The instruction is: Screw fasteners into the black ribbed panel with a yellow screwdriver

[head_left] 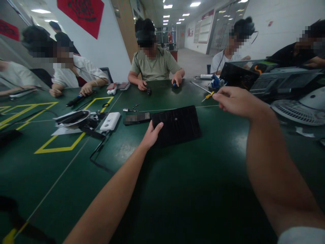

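Note:
A black wallet (177, 127) with card slots and a small round snap lies opened out in front of me. My left hand (151, 135) is closed on its left edge, thumb on top. Raised to the right of the wallet, my right hand (232, 100) has its fingertips pinched together; whatever they hold, if anything, is too small to make out. Just beyond these fingertips is a yellow-handled screwdriver (209, 96); whether they touch it I cannot tell. A flat dark strip (137, 118) lies beside the wallet's left end.
At the left, a white power bank (110, 121) sits by a cluster of black gear and cables (83, 120). Yellow tape (54, 149) marks the green table (162, 189). A white fan (299, 105) and computer cases (284, 81) stand at right. Several people sit around the table.

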Available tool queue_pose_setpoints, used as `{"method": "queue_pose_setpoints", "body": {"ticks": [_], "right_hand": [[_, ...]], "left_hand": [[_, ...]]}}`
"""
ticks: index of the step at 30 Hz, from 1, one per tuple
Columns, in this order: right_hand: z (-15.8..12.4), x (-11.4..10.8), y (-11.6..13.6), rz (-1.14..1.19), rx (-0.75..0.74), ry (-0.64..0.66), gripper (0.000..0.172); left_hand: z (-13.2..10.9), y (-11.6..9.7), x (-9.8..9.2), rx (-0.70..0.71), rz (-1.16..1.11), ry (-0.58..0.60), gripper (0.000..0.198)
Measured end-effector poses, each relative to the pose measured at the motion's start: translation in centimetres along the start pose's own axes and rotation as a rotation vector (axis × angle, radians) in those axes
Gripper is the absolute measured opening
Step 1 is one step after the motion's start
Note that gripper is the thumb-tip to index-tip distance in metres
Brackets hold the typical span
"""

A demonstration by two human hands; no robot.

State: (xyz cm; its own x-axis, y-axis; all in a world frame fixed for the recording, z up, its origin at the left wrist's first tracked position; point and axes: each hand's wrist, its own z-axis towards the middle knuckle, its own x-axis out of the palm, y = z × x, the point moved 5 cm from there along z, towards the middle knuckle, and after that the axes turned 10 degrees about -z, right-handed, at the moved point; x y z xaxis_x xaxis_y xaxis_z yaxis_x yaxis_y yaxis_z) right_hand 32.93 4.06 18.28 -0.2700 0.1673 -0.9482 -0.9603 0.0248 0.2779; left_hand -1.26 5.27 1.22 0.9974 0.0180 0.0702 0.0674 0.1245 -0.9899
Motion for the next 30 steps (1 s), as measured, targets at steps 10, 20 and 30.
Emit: {"method": "queue_pose_setpoints", "body": {"ticks": [10, 20, 30], "right_hand": [[1.1, 12.6, -8.2, -0.373, 0.211, 0.157, 0.048], [-0.6, 13.0, -7.0, -0.374, 0.099, -0.099, 0.056], [-16.2, 16.5, 15.3, -0.104, -1.021, 0.054, 0.046]], "left_hand": [[4.2, -6.0, -8.0, 0.049, 0.614, -0.409, 0.049], [10.2, -4.9, -10.4, -0.134, 1.474, 0.153, 0.115], [14.3, -4.0, -11.0, -0.264, 1.604, 0.333, 0.135]]}}
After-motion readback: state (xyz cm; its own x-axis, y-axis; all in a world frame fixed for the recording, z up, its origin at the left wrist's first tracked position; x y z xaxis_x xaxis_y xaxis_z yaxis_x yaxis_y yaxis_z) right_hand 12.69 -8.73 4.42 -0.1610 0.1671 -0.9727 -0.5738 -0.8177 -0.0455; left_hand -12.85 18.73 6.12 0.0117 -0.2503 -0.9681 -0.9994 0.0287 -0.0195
